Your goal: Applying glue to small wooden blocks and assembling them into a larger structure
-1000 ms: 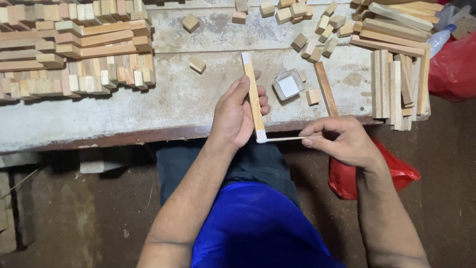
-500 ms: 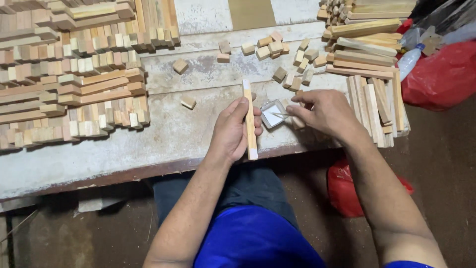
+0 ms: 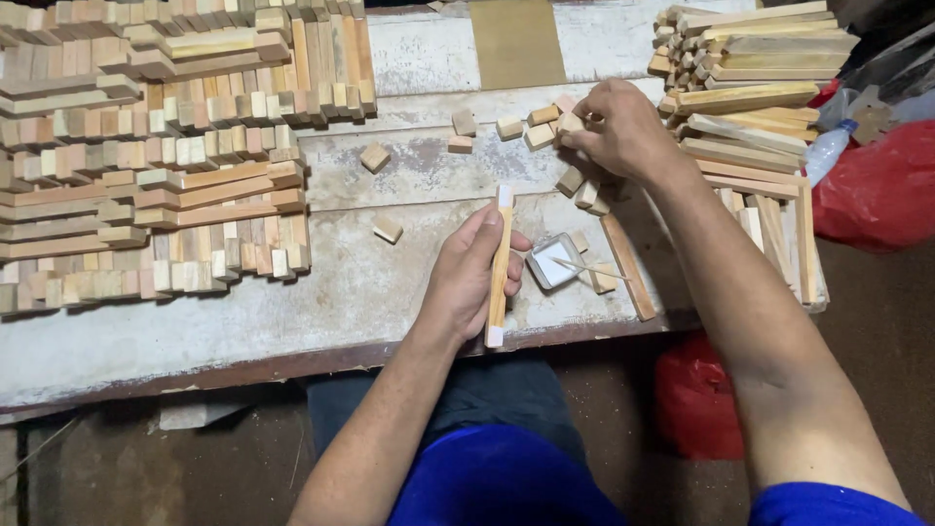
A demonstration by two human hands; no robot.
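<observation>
My left hand (image 3: 469, 278) grips a thin wooden stick (image 3: 500, 265) with white glue at both ends, held over the worn white table (image 3: 243, 321). My right hand (image 3: 618, 131) is farther back, fingers closed around a small wooden block (image 3: 570, 124) among several loose blocks. A small square glue tray (image 3: 553, 262) sits just right of my left hand, with a thin applicator stick (image 3: 594, 269) lying across it. A wooden slat (image 3: 627, 267) lies beside the tray.
Rows of stacked wooden pieces (image 3: 146, 156) fill the table's left and back. A pile of long wooden slats (image 3: 755, 88) stands at the right. Red plastic bags (image 3: 881, 190) lie by the right edge and below the table. Loose blocks (image 3: 375, 157) are scattered mid-table.
My right hand laid the applicator stick on the glue tray and reached back to the loose blocks. My left hand kept holding the stick.
</observation>
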